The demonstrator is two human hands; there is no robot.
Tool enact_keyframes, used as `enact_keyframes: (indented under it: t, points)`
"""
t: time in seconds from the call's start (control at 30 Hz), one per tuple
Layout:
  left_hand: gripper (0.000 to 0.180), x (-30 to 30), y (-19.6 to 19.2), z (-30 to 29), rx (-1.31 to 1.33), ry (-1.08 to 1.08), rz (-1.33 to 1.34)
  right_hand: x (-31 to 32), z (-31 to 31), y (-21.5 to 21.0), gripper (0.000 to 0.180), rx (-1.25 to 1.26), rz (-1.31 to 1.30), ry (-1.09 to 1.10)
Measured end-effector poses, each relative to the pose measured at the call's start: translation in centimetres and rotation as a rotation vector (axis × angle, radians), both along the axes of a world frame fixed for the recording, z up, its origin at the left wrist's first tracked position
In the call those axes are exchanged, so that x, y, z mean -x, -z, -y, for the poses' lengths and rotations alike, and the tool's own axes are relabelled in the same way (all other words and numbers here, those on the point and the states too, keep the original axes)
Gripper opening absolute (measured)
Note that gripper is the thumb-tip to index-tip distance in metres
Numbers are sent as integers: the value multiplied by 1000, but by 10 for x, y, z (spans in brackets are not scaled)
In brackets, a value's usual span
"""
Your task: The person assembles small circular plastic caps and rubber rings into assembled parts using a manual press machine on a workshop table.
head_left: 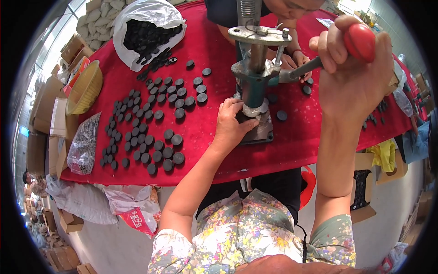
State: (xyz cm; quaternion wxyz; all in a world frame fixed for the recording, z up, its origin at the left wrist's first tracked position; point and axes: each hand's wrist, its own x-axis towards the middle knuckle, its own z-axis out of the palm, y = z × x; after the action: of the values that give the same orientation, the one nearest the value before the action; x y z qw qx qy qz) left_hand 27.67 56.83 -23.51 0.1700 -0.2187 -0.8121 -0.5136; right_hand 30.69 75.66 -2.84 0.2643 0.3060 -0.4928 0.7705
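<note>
A green-bodied hand press (pixel 254 84) with a metal column stands on the red-covered table. My right hand (pixel 351 75) is raised at the right, closed round the red ball knob (pixel 362 42) of the press lever (pixel 306 67). Down at the press base (pixel 262 132), the thumb and fingers of my left hand (pixel 232 123) close in from the left under the ram. A whitish, shiny piece (pixel 250 111) shows at the ram's lower end; whatever my left fingers hold there is mostly hidden. Several round black caps (pixel 158 115) lie spread to the left, and one black cap (pixel 281 115) lies right of the base.
A white plastic bag (pixel 121 39) of black pieces lies open at the far left. Nearby are a yellow basket (pixel 86 89) and a clear bag (pixel 84 146) at the table's left edge. Across the table, another person's hand (pixel 301 59) is behind the press.
</note>
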Motion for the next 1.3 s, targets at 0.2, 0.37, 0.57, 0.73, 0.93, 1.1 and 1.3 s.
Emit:
enact_keyframes:
  t: [0.2, 0.37, 0.57, 0.73, 0.93, 1.1, 1.3]
  points:
    - [55, -32, -24, 46, 139, -45, -97, -39, 4, 40, 58, 2, -130, 38]
    - [44, -61, -27, 116, 442, -266, -108, -78, 5, 87, 44, -218, -157, 181]
    - [52, -96, -25, 163, 693, -368, -8, -69, 10, 104, 47, -124, -241, 196]
    - [54, -99, -27, 167, 646, -308, -14, -67, 6, 74, 50, -208, -190, 225]
    - [57, -92, -31, 167, 671, -248, -40, -28, -6, 14, 54, -81, -56, -115]
    - [52, -99, -35, 160, 611, -240, -9, -19, -12, 7, 55, -58, -20, -169]
    - [28, -72, -38, 113, 216, -141, -117, -23, -8, 14, 56, -101, -120, -116]
